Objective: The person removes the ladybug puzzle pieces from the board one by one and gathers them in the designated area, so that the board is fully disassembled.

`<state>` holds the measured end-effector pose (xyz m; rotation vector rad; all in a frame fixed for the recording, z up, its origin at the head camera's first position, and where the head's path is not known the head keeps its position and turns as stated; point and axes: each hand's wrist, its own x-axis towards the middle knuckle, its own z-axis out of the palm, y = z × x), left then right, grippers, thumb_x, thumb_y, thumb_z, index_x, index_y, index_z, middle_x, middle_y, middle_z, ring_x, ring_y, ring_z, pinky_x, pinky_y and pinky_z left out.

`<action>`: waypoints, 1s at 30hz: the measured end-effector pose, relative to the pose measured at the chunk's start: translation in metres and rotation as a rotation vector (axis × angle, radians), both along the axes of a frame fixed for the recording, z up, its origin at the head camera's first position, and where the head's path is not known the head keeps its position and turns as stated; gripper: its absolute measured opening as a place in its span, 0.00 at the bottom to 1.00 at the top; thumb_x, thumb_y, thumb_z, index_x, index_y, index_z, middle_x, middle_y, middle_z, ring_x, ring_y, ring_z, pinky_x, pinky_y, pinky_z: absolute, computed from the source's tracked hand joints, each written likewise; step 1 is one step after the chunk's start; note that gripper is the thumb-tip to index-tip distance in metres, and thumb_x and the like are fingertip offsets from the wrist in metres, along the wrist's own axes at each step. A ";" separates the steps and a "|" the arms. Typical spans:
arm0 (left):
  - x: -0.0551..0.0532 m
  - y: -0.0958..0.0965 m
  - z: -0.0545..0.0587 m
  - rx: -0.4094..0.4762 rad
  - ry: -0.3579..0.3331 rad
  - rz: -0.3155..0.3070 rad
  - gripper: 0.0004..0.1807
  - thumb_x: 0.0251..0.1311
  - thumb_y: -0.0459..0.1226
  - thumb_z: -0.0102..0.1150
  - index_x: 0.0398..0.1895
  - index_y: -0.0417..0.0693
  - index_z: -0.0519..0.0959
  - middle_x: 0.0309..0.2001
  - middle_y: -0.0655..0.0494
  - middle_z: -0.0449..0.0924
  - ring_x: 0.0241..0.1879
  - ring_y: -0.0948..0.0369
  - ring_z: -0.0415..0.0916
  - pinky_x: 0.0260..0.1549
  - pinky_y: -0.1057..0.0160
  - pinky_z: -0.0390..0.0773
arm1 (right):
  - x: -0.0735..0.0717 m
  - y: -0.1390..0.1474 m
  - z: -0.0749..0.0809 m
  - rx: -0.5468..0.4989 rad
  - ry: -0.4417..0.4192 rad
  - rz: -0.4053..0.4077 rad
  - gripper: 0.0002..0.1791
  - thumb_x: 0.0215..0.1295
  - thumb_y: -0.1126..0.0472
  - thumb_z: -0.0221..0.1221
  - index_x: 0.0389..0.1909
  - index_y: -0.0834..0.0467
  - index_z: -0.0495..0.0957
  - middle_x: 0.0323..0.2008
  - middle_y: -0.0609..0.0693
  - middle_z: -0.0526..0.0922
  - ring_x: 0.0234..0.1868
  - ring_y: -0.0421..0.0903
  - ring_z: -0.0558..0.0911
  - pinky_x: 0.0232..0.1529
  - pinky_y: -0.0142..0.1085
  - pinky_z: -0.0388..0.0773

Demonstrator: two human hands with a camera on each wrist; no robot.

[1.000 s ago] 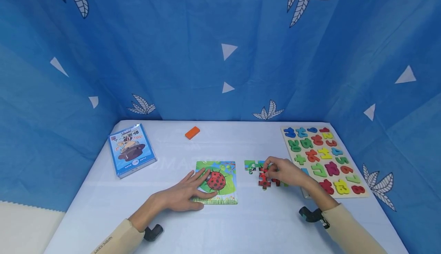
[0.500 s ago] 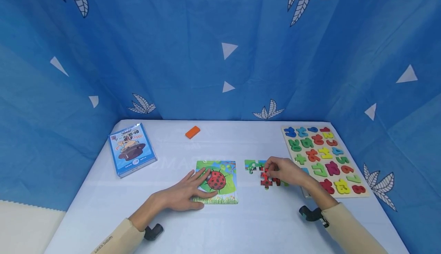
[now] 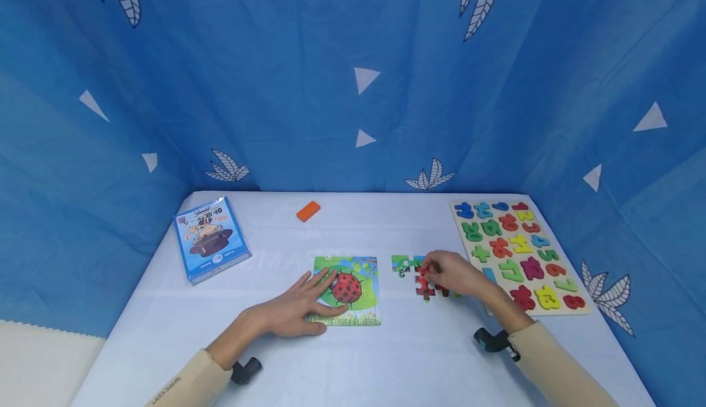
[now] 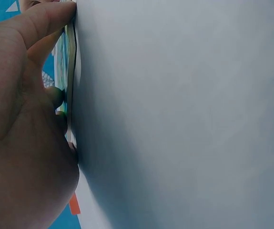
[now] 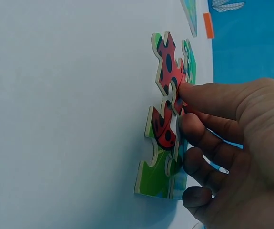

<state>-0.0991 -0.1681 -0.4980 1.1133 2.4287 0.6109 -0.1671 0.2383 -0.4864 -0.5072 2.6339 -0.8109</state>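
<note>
My left hand (image 3: 292, 312) lies with fingers spread over the lower left of a square ladybug puzzle picture (image 3: 366, 312) on the table. The left wrist view shows the thumb and the edge of that picture from low down. To its right, thumb and index finger of my right hand (image 3: 455, 272) pinch a red puzzle piece (image 5: 177, 104). Beside the fingertips lie a spotted red piece (image 5: 169, 64) and a red-and-green piece (image 5: 156, 174). A green piece (image 3: 399, 264) sits at the upper left of this cluster. The right hand hides several other pieces.
A wooden number board (image 3: 518, 260) with colourful numerals stands close to the right wrist. At the back left lies a blue box (image 3: 212, 241), and an orange block (image 3: 308, 211) is near the far edge. Blue cloth (image 3: 331, 88) surrounds the white table.
The spotted red piece by my right fingertips has shifted slightly right, then a touch back left. My right hand made only small movements. My left hand stayed in place.
</note>
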 end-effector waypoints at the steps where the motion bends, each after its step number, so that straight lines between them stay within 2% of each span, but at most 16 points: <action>1: 0.000 0.000 0.000 0.000 0.000 0.000 0.28 0.69 0.50 0.58 0.72 0.77 0.67 0.82 0.46 0.33 0.80 0.46 0.27 0.74 0.37 0.34 | 0.000 0.000 0.000 0.004 0.005 0.001 0.06 0.65 0.63 0.65 0.41 0.54 0.81 0.27 0.46 0.74 0.23 0.41 0.72 0.21 0.31 0.68; 13: 0.000 -0.001 -0.001 0.005 -0.002 0.003 0.28 0.69 0.50 0.58 0.72 0.78 0.67 0.82 0.47 0.34 0.80 0.45 0.27 0.75 0.37 0.34 | 0.003 -0.002 0.004 0.046 0.011 -0.026 0.08 0.64 0.62 0.68 0.42 0.54 0.82 0.27 0.45 0.74 0.26 0.42 0.73 0.23 0.32 0.68; 30: -0.001 -0.001 -0.002 0.004 -0.004 0.007 0.28 0.69 0.51 0.58 0.72 0.79 0.67 0.82 0.48 0.33 0.80 0.46 0.27 0.75 0.38 0.34 | 0.002 -0.002 0.001 0.035 0.028 -0.018 0.07 0.64 0.63 0.67 0.41 0.54 0.82 0.27 0.45 0.74 0.27 0.42 0.73 0.22 0.32 0.68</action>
